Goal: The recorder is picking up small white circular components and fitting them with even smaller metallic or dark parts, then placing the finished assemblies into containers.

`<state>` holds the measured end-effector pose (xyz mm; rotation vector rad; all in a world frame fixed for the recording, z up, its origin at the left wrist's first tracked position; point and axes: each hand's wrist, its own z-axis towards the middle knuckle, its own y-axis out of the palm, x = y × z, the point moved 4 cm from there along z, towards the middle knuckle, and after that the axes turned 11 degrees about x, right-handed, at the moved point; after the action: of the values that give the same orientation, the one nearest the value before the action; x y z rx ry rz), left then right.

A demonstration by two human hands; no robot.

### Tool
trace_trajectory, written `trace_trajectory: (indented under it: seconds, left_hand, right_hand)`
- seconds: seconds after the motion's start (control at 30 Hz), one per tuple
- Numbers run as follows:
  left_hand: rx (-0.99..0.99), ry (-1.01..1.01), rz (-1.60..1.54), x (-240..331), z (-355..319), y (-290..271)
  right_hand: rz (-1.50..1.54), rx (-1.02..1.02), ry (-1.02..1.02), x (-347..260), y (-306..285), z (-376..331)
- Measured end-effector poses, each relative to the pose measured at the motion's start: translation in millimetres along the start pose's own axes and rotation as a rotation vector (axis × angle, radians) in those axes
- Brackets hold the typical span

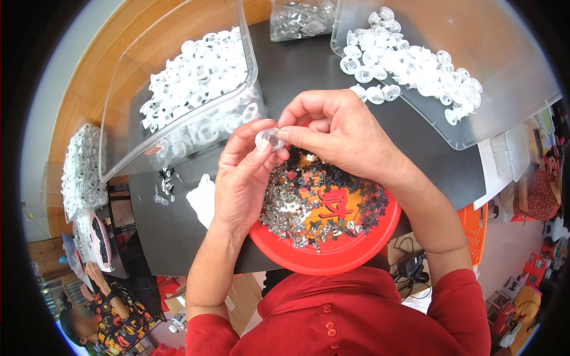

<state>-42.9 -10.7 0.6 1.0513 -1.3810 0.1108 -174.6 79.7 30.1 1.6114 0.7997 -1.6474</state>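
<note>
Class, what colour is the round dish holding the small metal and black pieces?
Red dish, clearest in the head view.

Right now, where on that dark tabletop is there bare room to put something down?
Bare tabletop lies between the two clear bins, and left of the red plate below the white scrap. The plate itself is crowded under both hands.

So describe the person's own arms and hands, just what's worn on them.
Both forearms are bare. Red sleeves end above each elbow, matching a red top with round red buttons down the front. The left hand and right hand wear no gloves; no rings, watch or bracelets show.
</note>
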Motion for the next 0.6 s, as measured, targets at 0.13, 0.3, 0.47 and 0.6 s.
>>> trace_trajectory:
  seconds: [0.13,0.3,0.47,0.6]
  left_hand:
    - [0.002,0.007,0.012,-0.3,0.8,-1.7]
    - [0.000,0.033,0.072,0.6,-0.2,-1.9]
    - [0.014,0.012,0.064,-0.9,0.8,0.1]
    - [0.062,0.013,0.057,0.7,-0.1,3.4]
  right_hand:
    - [-0.008,0.008,-0.048,2.6,0.0,0.6]
    - [-0.068,0.011,-0.050,-3.0,0.1,-1.0]
    - [-0.050,0.034,-0.086,2.2,0.4,0.2]
    - [-0.031,0.042,-0.051,-0.9,0.2,-0.3]
